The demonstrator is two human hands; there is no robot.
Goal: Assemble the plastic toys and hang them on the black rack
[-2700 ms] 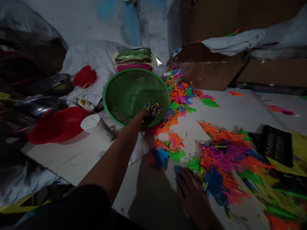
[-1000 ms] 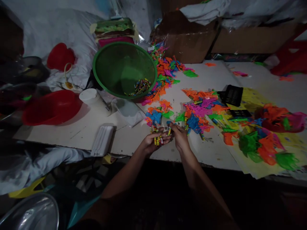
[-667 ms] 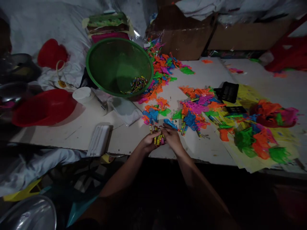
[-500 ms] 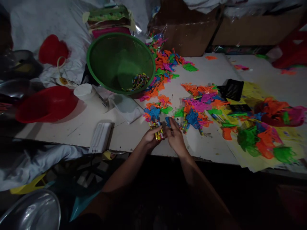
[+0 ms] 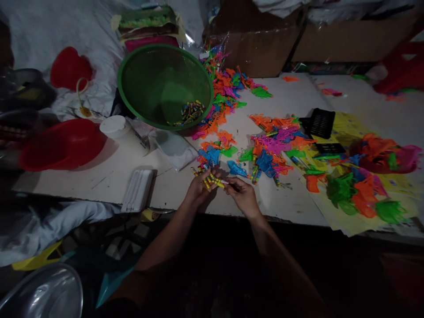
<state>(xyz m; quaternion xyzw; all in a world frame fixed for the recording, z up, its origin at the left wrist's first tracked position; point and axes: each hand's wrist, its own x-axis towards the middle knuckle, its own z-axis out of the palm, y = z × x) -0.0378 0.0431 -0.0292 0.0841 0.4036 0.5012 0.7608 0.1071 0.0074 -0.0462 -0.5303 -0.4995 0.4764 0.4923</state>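
Observation:
Over the front edge of the table, my left hand (image 5: 196, 190) is closed around several short yellow-patterned sticks (image 5: 209, 180), fanned out to the right. My right hand (image 5: 243, 196) pinches the end of one stick, where a pale pinkish tip shows at the fingertips. Just beyond the right fingers lies a blue plastic piece (image 5: 237, 168). A heap of orange, pink, blue and green plastic pieces (image 5: 276, 143) is farther right, with similar sticks among it. More blue plastic pieces (image 5: 209, 155) lie just past my left hand.
A green basket (image 5: 124, 104) with more sticks in it stands at the back left. Left of me are a white container (image 5: 114, 128), a red basin (image 5: 62, 148) and a white block-like object (image 5: 137, 190). Yellow sheets (image 5: 331, 212) with plastic pieces and black trays (image 5: 323, 123) are at right.
My right hand has turned and now pinches a stick at its end. The sticks in my left hand have spread out, and the blue piece is now uncovered.

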